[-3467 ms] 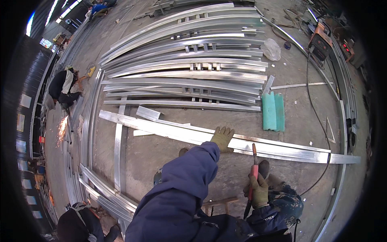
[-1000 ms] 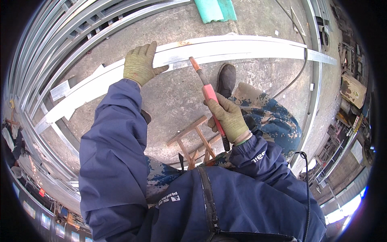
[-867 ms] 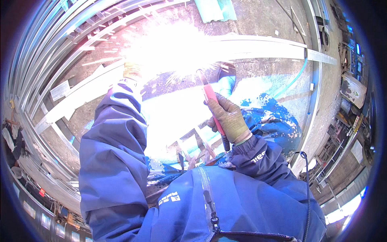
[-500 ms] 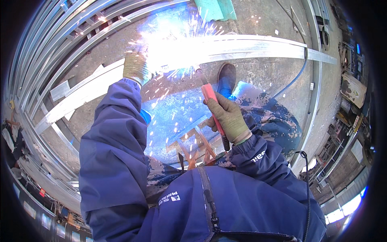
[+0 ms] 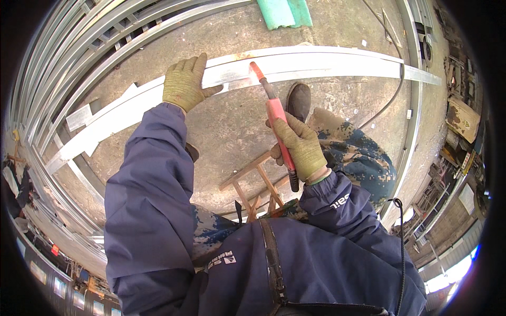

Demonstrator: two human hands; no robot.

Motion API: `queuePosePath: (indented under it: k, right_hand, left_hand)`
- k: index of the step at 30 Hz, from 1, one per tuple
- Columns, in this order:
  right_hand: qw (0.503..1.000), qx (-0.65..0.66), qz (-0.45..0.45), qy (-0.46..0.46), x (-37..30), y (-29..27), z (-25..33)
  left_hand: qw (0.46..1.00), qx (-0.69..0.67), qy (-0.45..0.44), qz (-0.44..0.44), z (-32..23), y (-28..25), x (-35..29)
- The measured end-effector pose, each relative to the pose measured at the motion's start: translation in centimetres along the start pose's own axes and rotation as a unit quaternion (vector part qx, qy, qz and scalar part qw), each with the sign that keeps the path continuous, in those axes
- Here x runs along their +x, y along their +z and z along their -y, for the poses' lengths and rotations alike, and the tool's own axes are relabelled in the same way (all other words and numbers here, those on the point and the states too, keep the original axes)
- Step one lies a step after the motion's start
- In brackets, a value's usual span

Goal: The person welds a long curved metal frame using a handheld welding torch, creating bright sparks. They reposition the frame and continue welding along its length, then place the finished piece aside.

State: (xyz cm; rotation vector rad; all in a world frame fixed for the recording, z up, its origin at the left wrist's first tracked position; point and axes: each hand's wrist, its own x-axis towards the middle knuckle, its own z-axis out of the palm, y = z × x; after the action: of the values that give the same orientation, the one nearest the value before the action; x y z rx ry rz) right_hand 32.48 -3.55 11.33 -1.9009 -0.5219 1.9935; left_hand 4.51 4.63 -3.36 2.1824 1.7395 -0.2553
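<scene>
Across a grey concrete floor (image 5: pixel 232 126) lies a long, straight-edged silver metal beam (image 5: pixel 327 63), bowed by the wide lens. Two gloved hands in navy sleeves work apart from each other. The left hand (image 5: pixel 183 84), in an olive-green knitted glove, rests palm down on the beam, its fingers reaching over the far edge and its thumb stretched out to the right. The right hand (image 5: pixel 299 145), gloved alike, is wrapped around a slim red-handled welding torch (image 5: pixel 274 109). The torch's orange tip overlaps the beam's near edge in view; whether it touches cannot be told. Beyond the beam's far edge lies a turquoise sheet (image 5: pixel 284 11). Nearer the person stand a small brown wooden stool (image 5: pixel 245 170) and a dark shoe (image 5: pixel 299 101). One thin black cable (image 5: pixel 402 73) crosses the beam towards its right end.
</scene>
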Motion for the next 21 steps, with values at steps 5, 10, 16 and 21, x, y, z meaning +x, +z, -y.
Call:
queuePosePath:
  k: [5,10,16,21]
  right_hand:
    - [1.000,0.000,-0.003,0.005,0.2,-0.2,0.2]
    - [1.000,0.005,0.005,0.001,0.3,0.0,0.2]
    - [1.000,0.001,-0.004,0.003,0.7,0.8,0.7]
    - [1.000,0.002,-0.003,0.001,0.8,0.8,0.4]
  left_hand:
    - [1.000,0.007,-0.005,0.007,-0.2,-0.1,0.0]
    - [1.000,0.006,-0.011,0.008,-0.1,0.0,0.0]
    - [1.000,0.000,-0.012,0.013,-0.2,-0.1,0.1]
    - [1.000,0.008,-0.004,-0.012,-0.2,0.2,-0.1]
